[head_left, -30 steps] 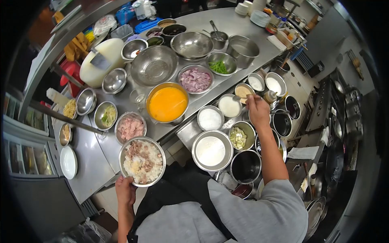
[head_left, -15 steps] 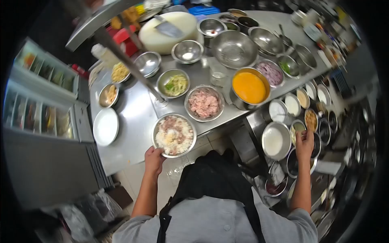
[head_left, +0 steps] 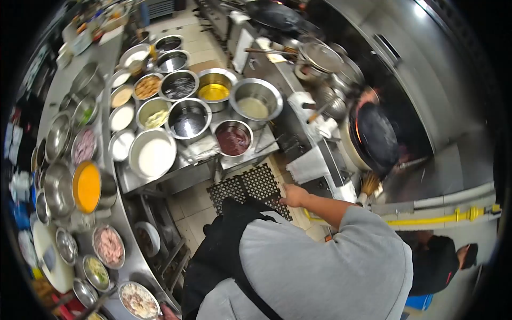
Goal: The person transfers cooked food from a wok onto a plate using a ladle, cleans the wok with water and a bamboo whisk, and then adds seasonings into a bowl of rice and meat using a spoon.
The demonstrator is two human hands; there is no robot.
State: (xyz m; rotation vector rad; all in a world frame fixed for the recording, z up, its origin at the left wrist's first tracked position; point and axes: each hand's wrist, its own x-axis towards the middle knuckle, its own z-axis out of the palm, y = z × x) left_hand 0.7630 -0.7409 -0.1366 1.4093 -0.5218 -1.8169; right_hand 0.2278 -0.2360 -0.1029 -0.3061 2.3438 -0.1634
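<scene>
At the bottom edge of the head view, my left hand (head_left: 169,312) is only partly visible, its fingers at the rim of a metal bowl (head_left: 140,300). White rice-like grains and pinkish-brown pieces fill that bowl. My right hand (head_left: 293,196) hangs over the floor by the stove side, fingers curled in; whatever it may hold is hidden. Close to the bowl on the steel counter sit a bowl of raw minced meat (head_left: 109,247) and a bowl of shredded pale and green vegetables (head_left: 96,273).
A pot of orange liquid (head_left: 86,186) stands by the counter's edge. Ahead, a low steel stand carries several bowls, including white liquid (head_left: 153,153) and dark red sauce (head_left: 233,138). A wok (head_left: 376,136) sits over flame at right. A black mat (head_left: 248,186) covers floor; another person (head_left: 437,264) is lower right.
My view has swung right, toward the stand and stove. My right hand has left the small bowls and is now over the floor. My left hand stays at the bowl's rim.
</scene>
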